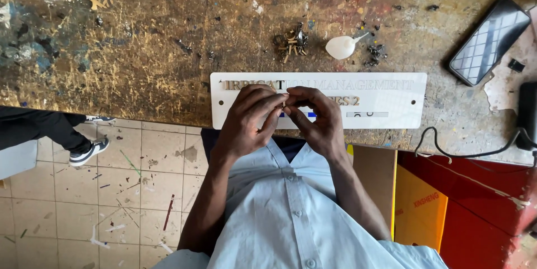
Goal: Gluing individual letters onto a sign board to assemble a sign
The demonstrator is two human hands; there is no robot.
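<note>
A tiny pale piece [285,103], too small to be identified, is pinched between the fingertips of both hands, right where thumbs and forefingers meet. The fingers of the left hand [250,119] are curled closed around that pinch, knuckles turned up toward the camera; the fingers of the right hand [318,117] are folded in the same way, tips pressed against the left's. Which way the little piece points cannot be told.

Just beneath the hands, a long white rectangular plastic sign plate [373,101] is laid flat on the worn, paint-stained wooden workbench [140,50], its long axis running left to right, parallel to the bench's near edge, with raised letters along its top row. The middle of the plate is covered by the hands.

Both wrists are bent inward, and the forearms are drawn up from a light blue buttoned shirt [285,218], elbows spread out to either side.

Beyond the plate, a white teardrop-shaped glue bottle [341,47] is seen lying on its side, nozzle pointing right, beside a small heap of dark scraps [291,42]. A black smartphone [489,40] is resting at the far right, tilted diagonally.
</note>
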